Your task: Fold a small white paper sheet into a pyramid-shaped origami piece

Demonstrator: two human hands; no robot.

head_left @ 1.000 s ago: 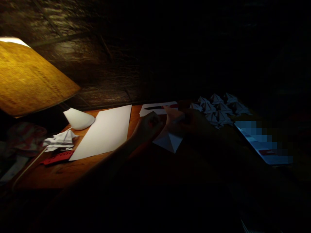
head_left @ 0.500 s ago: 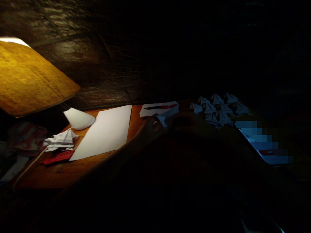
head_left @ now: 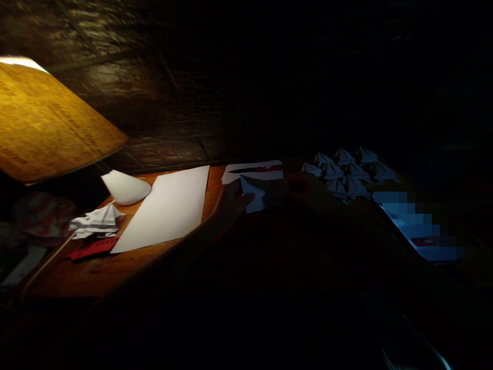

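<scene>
A folded piece of paper (head_left: 254, 196) is held up over the table's middle, in dim light. My left hand (head_left: 231, 198) pinches its left edge, the thumb lying across the front. At the paper's right side is my right hand (head_left: 302, 187), deep in shadow; its fingers look bent at the paper's edge, though the exact grip is hard to see. Just behind the paper lies a stack of white paper (head_left: 231, 177) with a knife with a red handle (head_left: 268, 168) on top. Right of my hands stand several folded paper figures (head_left: 344, 172) grouped together.
A white sheet (head_left: 169, 208) lies left on the wooden table (head_left: 154, 262). Around it are a white lamp base (head_left: 125, 189), a folded paper figure (head_left: 96, 222) and a red ruler (head_left: 94, 249). A yellow lampshade (head_left: 57, 123) overhangs the left. A lit screen (head_left: 419, 231) stands right.
The folded paper has turned so that a broader face shows towards me. My left hand has shifted slightly left, and the two hands are a little farther apart.
</scene>
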